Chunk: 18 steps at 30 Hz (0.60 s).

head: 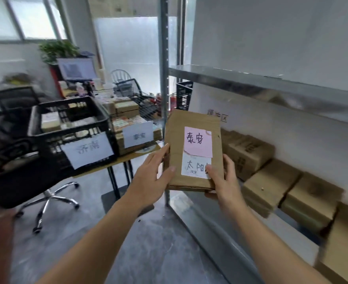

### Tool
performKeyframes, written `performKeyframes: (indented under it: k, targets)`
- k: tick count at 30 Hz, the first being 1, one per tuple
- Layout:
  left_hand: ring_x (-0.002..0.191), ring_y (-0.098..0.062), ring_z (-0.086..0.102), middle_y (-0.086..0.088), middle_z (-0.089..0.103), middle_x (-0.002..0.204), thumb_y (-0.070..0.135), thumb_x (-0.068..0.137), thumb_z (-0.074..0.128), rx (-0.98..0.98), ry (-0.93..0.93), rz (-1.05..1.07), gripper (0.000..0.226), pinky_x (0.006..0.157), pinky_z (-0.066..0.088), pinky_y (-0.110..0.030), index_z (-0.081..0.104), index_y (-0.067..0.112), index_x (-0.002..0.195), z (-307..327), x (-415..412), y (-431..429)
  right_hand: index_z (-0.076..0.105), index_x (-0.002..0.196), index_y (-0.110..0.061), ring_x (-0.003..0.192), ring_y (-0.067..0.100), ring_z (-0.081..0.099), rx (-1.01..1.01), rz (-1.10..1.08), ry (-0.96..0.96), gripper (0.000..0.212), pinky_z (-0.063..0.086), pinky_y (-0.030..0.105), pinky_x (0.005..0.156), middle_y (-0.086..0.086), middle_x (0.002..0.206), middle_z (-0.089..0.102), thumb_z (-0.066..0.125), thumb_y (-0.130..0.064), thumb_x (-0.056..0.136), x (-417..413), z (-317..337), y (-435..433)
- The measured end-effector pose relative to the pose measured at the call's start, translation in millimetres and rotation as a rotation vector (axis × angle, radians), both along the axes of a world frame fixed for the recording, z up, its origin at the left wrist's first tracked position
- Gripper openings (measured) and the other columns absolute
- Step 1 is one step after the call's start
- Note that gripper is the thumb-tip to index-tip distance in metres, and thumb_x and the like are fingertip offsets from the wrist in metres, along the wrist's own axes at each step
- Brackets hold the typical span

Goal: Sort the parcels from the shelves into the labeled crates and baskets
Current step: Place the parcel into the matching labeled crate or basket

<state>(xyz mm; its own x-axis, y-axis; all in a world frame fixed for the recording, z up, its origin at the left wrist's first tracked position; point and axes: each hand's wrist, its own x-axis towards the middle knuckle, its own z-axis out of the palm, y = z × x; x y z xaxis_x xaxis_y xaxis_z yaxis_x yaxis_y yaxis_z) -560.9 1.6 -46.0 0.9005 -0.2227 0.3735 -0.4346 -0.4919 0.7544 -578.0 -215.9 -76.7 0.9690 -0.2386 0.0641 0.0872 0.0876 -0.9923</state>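
Observation:
I hold a flat brown cardboard parcel upright in front of me, with a pink note and a white label on its face. My left hand grips its left edge, thumb on the front. On the lower right corner my right hand grips it, thumb over the white label. To the left, a black plastic crate carries a white paper label. Beside it a wire basket with its own white label holds brown boxes. Several brown parcels lie on the metal shelf at right.
The shelf's upright post stands just behind the parcel, and an upper shelf board runs right. The crate and basket sit on a small table. An office chair is at lower left. Desks, a monitor and a plant fill the back.

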Motion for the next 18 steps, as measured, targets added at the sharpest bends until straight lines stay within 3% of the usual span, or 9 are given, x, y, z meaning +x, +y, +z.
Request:
performKeyframes:
  k: [4,6,9,14,18]
  targets:
    - [0.132,-0.009,0.045,0.012,0.042,0.149,0.053,0.088,0.047,-0.029,0.002,0.12,0.067,0.104,0.047,-0.044,0.03,0.036,0.151,-3.9,19.1,22.5,0.036,0.136,-0.052,0.099,0.007,0.071,-0.045,0.12,-0.004,0.078,0.052,0.028,0.073,-0.021,0.113,0.07,0.078,-0.054,0.071,34.8,-1.7,28.5]
    - [0.131,-0.008,0.045,0.012,0.042,0.149,0.049,0.09,0.048,-0.013,0.025,0.153,0.067,0.106,0.045,-0.042,0.03,0.034,0.152,-5.5,32.1,31.3,0.04,0.126,-0.061,0.107,0.015,0.07,-0.034,0.138,0.008,0.073,0.057,0.039,0.084,-0.015,0.116,0.071,0.081,-0.054,0.067,58.4,-6.7,36.1]
    - [0.13,-0.005,0.045,0.012,0.042,0.149,0.041,0.097,0.053,0.01,0.037,0.162,0.06,0.106,0.043,-0.034,0.029,0.033,0.152,-5.7,59.2,42.4,0.047,0.122,-0.064,0.113,0.022,0.069,-0.003,0.176,-0.009,0.063,0.054,0.055,0.099,-0.011,0.12,0.072,0.081,-0.04,0.075,98.3,-13.1,45.9]
    - [0.123,-0.003,0.047,0.009,0.048,0.143,0.045,0.095,0.047,0.082,-0.005,0.291,0.056,0.105,0.042,-0.034,0.038,0.03,0.149,8.7,123.2,63.1,0.049,0.12,-0.062,0.112,0.021,0.069,0.049,0.231,0.006,0.057,0.053,0.057,0.1,-0.02,0.113,0.072,0.08,-0.04,0.078,178.1,-12.6,60.3]
    - [0.136,-0.016,0.037,0.003,0.042,0.149,0.039,0.099,0.05,0.36,-0.065,0.423,0.056,0.108,0.033,-0.035,0.034,0.026,0.15,25.5,177.9,88.2,0.045,0.128,-0.053,0.107,0.019,0.071,0.055,0.235,0.001,0.056,0.055,0.054,0.099,-0.025,0.103,0.072,0.078,-0.034,0.087,244.3,-1.8,64.3]
